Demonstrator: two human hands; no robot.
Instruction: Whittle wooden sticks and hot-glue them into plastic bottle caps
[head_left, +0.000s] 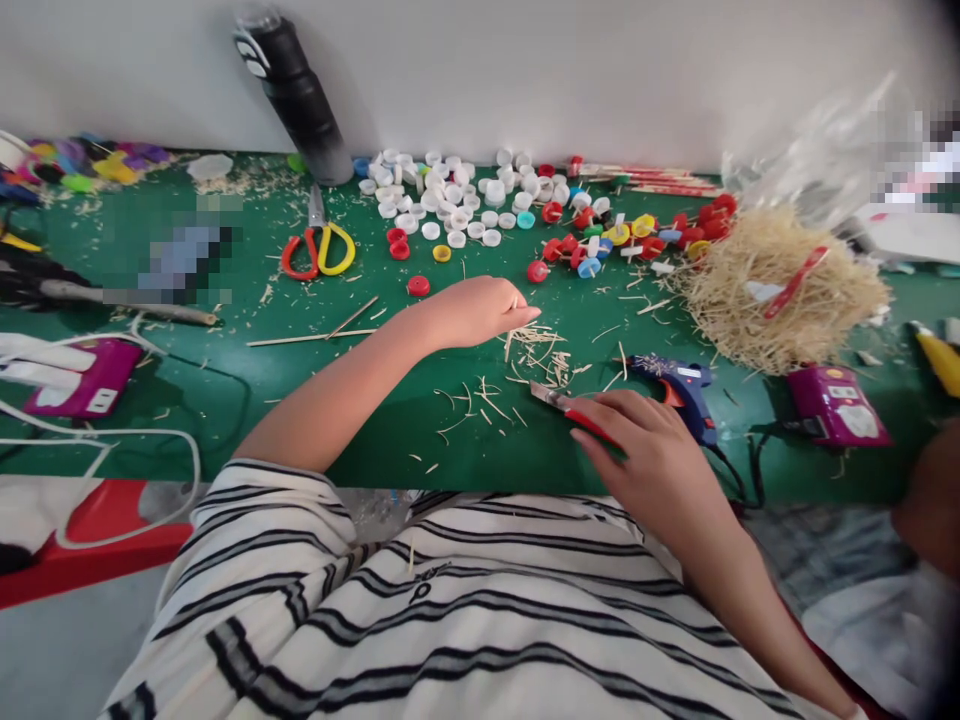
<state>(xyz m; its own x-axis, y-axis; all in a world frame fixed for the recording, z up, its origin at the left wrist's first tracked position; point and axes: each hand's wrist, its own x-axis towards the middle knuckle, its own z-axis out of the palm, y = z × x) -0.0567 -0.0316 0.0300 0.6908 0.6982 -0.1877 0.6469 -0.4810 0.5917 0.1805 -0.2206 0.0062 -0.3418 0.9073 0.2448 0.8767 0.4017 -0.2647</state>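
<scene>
My left hand (480, 312) is closed in a pinch over the far edge of a small heap of short straw pieces (551, 355); whatever the fingertips hold is too small to make out. In my right hand (649, 450) is a red-handled tool (596, 422) with a short metal tip, pointing left at the near side of that heap. Fingers and palm cover part of the tool, so its exact kind is unclear. More cut straw bits (487, 400) lie scattered between the hands. A blue glue gun (686, 390) rests just beyond my right hand.
White bottle caps (450, 195) cover the back, with colored cap pieces (592, 240) to their right. A straw bundle (787, 285) lies at right, near a purple power box (838, 405). Scissors (319, 245) and a black bottle (296, 95) are left. Another person's arm (934, 500) shows at right.
</scene>
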